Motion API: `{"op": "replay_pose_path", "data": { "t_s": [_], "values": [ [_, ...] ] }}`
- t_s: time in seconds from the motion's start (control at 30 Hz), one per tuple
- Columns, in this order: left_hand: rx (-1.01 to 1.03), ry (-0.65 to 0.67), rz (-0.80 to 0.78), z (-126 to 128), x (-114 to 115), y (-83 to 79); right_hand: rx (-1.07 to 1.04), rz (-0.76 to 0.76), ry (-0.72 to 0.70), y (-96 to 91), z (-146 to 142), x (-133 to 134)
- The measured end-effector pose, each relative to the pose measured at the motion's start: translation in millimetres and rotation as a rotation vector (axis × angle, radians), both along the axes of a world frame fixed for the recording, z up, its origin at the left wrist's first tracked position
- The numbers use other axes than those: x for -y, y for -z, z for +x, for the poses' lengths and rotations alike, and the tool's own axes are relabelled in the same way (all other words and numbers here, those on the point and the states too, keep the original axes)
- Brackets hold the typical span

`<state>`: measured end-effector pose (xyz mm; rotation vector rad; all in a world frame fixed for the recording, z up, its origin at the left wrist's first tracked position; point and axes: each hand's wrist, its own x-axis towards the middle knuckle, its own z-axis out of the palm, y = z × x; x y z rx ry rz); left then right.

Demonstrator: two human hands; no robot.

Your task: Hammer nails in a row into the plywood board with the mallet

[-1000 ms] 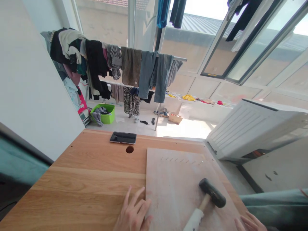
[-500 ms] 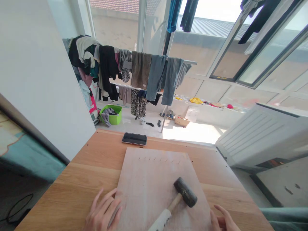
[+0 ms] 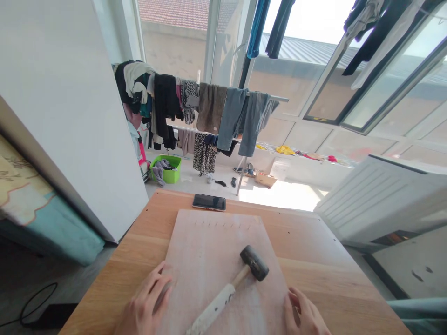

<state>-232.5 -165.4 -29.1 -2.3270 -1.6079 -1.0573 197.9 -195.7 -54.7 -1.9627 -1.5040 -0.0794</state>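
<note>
The board (image 3: 202, 260) has slid toward nine o'clock across the surface (image 3: 314, 274), carrying the mallet (image 3: 226, 293) along and covering the round hole below the phone (image 3: 208, 202). I see it lying between two sets of fingers: the left hand (image 3: 145, 302) at eight o'clock, fingers parted, bent, touching the edge; the right hand (image 3: 303, 311) at four, fingers loosely curled against the side. Whether any hook underneath, I can't tell.
</note>
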Motion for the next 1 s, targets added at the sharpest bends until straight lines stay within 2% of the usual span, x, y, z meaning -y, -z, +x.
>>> {"op": "replay_pose_path", "data": {
  "t_s": [0.1,0.17,0.33,0.43,0.57,0.7,0.87,1.0],
  "values": [
    [0.068,-0.028,0.01,4,0,4.8,-0.072,0.05,0.131,1.5,-14,5],
    [0.089,-0.03,0.004,4,0,6.8,-0.145,0.051,0.169,3.4,-18,7],
    [0.114,-0.024,-0.045,0,-2,8.6,-0.32,-0.045,0.095,6.0,-5,4],
    [0.13,-0.017,-0.047,-2,-3,10.7,-0.362,-0.045,0.096,4.5,1,1],
    [0.131,-0.016,-0.017,-3,-5,15.9,-0.379,-0.062,0.05,1.2,0,1],
    [0.129,-0.014,-0.028,-4,-5,18.7,-0.324,0.011,0.104,-1.3,-12,0],
    [0.149,-0.035,0.024,0,-5,14.3,-0.271,0.054,0.127,-4.2,-23,-2],
    [0.154,-0.035,-0.004,1,-5,12.3,-0.249,0.051,0.124,-5.9,-24,-2]
  ]
}}
